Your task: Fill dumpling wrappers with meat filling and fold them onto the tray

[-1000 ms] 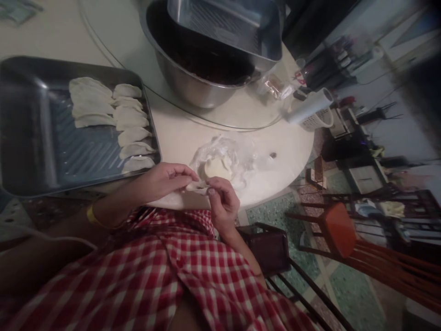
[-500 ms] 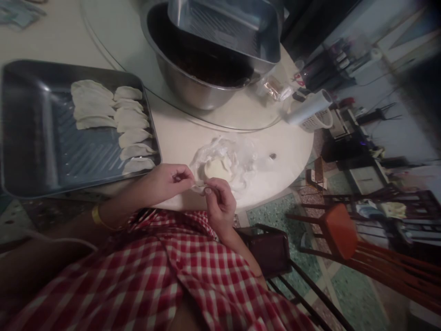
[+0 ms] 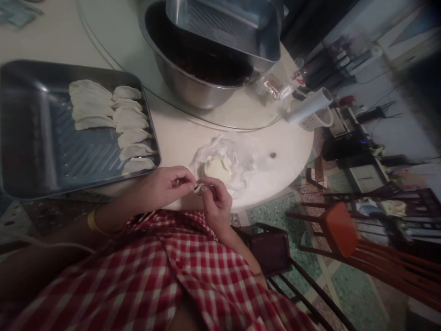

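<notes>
My left hand (image 3: 165, 185) and my right hand (image 3: 214, 202) meet at the near edge of the round white table (image 3: 282, 170). Both pinch a small pale dumpling (image 3: 199, 187) between their fingertips; most of it is hidden by the fingers. Just beyond lies a stack of round dough wrappers (image 3: 217, 168) on crumpled clear plastic (image 3: 237, 156). A metal tray (image 3: 31, 151) at the left holds several folded dumplings (image 3: 132, 137) in rows. A gold bangle (image 3: 91, 219) is on my left wrist.
A large steel bowl (image 3: 193, 85) with dark filling stands at the back, a second metal tray (image 3: 223, 25) resting on it. A white roll and small basket (image 3: 312, 110) sit at the table's right edge. Chairs with an orange seat (image 3: 339, 230) stand on the floor right.
My hands have drawn closer together and slightly toward the table, the fingers pinching tighter on the dumpling. The view shifted a little.
</notes>
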`<action>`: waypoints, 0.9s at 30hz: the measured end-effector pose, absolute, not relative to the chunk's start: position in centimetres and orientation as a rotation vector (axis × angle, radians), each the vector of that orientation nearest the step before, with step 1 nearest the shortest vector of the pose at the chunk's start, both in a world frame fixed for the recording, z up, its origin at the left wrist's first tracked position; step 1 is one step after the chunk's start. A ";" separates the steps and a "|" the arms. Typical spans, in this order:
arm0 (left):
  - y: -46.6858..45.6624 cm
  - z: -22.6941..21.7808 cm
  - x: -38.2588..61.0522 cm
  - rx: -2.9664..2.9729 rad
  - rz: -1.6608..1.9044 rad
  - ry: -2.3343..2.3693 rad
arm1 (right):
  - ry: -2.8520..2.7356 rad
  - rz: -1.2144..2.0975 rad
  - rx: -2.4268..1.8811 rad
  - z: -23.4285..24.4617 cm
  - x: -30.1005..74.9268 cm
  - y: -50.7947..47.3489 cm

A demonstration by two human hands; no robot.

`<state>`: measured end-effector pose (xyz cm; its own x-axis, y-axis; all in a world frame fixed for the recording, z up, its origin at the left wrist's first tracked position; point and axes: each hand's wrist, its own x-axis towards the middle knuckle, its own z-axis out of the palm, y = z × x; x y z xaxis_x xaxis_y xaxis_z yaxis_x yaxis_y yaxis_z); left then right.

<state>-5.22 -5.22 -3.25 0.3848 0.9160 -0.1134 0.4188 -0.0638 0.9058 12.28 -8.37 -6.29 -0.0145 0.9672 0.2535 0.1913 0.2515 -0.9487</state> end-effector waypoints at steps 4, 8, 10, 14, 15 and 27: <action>-5.3 -3.2 -5.1 1.638 0.650 1.237 | -1.434 0.931 -1.133 -6.1 12.2 -8.4; -5.4 -3.2 -4.9 1.549 0.704 1.227 | -1.414 0.961 -1.086 -5.7 12.1 -8.3; -5.3 -3.2 -4.8 1.516 0.708 1.206 | -1.403 0.976 -1.073 -5.6 12.1 -8.3; -5.1 -3.3 -4.6 1.479 0.732 1.185 | -1.427 0.995 -1.074 -5.4 12.2 -8.2; -5.1 -3.4 -4.6 1.468 0.741 1.179 | -1.445 0.993 -1.078 -5.3 12.3 -8.2; -5.6 -4.1 -5.1 1.571 0.704 1.168 | -1.264 1.038 -1.233 -5.4 12.0 -8.0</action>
<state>-5.10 -5.65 -4.06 0.3604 0.9263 -0.1099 0.3355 -0.0188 0.9418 12.04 -7.99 -5.37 0.0693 0.9923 0.1029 0.0927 0.0963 -0.9910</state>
